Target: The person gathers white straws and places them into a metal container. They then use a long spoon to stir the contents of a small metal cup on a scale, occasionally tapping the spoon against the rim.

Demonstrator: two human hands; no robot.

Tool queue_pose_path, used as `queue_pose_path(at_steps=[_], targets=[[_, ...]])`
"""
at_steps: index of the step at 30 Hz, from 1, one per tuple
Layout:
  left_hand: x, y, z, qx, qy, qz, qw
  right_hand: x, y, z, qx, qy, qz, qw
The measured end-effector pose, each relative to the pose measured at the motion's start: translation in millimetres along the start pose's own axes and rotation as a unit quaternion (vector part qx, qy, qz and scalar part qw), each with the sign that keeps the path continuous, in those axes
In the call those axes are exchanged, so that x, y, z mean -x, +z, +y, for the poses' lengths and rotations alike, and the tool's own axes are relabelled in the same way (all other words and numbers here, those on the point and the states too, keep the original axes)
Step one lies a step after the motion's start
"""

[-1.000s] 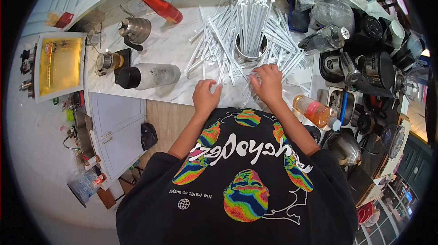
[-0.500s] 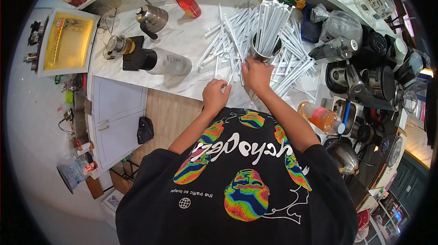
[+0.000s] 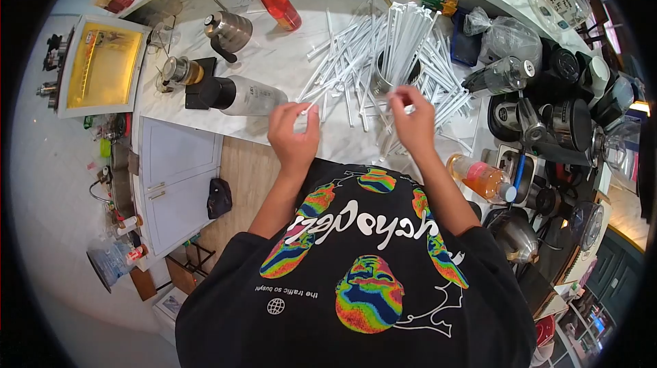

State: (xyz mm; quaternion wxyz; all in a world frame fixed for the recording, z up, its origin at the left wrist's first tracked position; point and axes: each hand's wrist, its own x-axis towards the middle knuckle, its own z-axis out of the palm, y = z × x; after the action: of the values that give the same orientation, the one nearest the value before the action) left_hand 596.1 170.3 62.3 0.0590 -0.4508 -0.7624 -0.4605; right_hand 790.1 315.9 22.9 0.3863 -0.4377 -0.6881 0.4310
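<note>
My left hand [image 3: 294, 136] is raised at the counter's front edge, with a thin white wrapped straw [image 3: 313, 104] pinched between thumb and fingertips. Its far end merges with the pile. My right hand [image 3: 416, 121] is just in front of the metal cup [image 3: 380, 83], fingers loosely curled and somewhat blurred; nothing shows in them. Upright in the cup stands a thick bunch of white straws [image 3: 408, 39]. Around it, a loose heap of straws [image 3: 342, 60] lies criss-crossed on the marble counter.
Left of the heap are a clear bottle with a black top [image 3: 256, 96], a gooseneck kettle [image 3: 231, 31] and a red bottle [image 3: 277, 5]. To the right lie an amber drink bottle [image 3: 479, 175], a glass bottle [image 3: 499, 77] and a plastic bag [image 3: 510, 43].
My left hand has moved left and lifted, the straw in its fingertips. My right hand has drawn back from the cup's side and shifted right. The cup appears tilted slightly differently.
</note>
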Motion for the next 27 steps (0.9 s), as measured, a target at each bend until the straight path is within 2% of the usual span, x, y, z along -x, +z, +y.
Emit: queue_pose_path(at_steps=[4,5,8,12,13,16,20,27], targets=[[-33.1,-13.6,23.2,-0.001,0.051,0.046,0.998,-23.5,-40.2,-16.9,0.056,-0.035,0.124,0.99],[-41.6,-16.3,29.3,0.011,0.06,0.054,0.997,-31.1,-45.2,-16.0,0.044,-0.014,0.127,0.991],[-68.2,-22.0,44.0,0.042,0.104,0.068,0.991,-50.0,-48.8,-18.5,0.056,-0.044,0.15,0.986],[-94.4,-11.9,57.3,0.078,0.161,0.063,0.982,-63.9,-34.9,-12.1,0.049,-0.069,0.145,0.986],[-99.2,-7.9,60.6,0.08,0.174,0.055,0.98,-63.2,-31.7,-2.7,0.045,-0.011,0.11,0.993],[-109.3,5.4,72.4,0.077,0.198,0.005,0.977,-62.0,-23.6,21.7,0.138,-0.019,0.068,0.988],[-121.0,38.9,74.5,0.081,0.195,-0.037,0.977,-52.6,-23.5,31.4,0.131,-0.02,0.105,0.986],[-129.4,117.0,56.5,0.052,0.135,-0.102,0.984,-53.4,-36.2,38.8,0.086,0.023,0.123,0.988]])
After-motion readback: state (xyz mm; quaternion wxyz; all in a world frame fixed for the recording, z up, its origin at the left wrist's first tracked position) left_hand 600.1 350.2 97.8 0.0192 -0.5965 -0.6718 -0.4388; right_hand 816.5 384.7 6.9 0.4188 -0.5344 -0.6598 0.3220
